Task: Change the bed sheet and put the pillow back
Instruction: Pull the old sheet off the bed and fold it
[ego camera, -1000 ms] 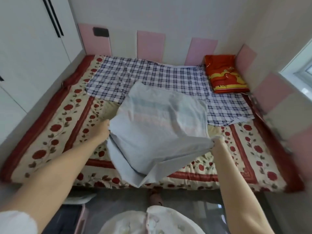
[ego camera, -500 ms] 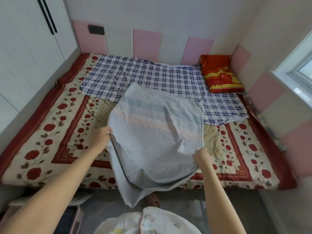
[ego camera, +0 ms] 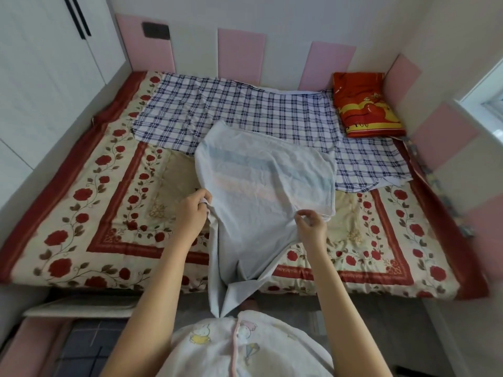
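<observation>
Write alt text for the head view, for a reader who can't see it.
A person's left hand and right hand each grip an edge of a pale blue sheet above a rose-patterned bed quilt. A navy checked sheet and a red pillow lie at the far end.

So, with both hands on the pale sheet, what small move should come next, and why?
Probably draw the left hand and right hand apart to open the pale sheet: it hangs folded and bunched between them, its lower end drooping past the bed edge, covering only the middle of the floral bedding.
</observation>
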Action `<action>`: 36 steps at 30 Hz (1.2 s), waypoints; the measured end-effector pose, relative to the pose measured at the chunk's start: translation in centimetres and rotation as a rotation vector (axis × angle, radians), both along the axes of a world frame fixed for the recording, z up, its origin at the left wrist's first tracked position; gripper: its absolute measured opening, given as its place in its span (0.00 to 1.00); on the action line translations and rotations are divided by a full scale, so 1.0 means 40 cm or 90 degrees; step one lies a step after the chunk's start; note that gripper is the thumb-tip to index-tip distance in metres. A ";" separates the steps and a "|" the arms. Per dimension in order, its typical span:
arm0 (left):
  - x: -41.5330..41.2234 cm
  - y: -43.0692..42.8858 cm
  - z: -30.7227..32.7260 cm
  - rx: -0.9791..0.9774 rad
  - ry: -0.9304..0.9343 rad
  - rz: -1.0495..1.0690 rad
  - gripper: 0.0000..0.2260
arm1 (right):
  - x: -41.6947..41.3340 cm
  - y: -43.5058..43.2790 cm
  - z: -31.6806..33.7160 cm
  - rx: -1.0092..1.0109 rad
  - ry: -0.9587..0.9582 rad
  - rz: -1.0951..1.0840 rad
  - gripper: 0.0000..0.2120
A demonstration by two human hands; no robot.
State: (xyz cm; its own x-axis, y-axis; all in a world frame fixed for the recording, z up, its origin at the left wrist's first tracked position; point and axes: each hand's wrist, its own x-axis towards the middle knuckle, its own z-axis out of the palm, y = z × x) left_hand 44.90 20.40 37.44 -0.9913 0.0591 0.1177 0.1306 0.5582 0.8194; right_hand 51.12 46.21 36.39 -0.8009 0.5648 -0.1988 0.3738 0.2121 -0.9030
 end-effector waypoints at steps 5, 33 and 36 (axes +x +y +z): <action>0.003 0.004 0.031 -0.067 0.032 -0.038 0.11 | -0.029 -0.023 0.019 -0.188 -0.030 0.134 0.02; -0.206 0.250 0.035 0.055 0.032 0.051 0.11 | -0.323 0.040 0.005 0.347 0.252 0.452 0.06; -0.214 0.242 0.047 0.102 0.013 0.060 0.13 | -0.338 0.029 0.000 0.297 0.238 0.515 0.07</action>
State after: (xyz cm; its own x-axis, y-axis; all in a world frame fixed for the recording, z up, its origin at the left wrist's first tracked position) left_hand 36.33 30.08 39.32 -0.9889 -0.0556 0.1380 0.1009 0.4315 0.8964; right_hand 37.59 47.36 36.39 -0.9440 -0.2198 0.2460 -0.3299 0.6386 -0.6952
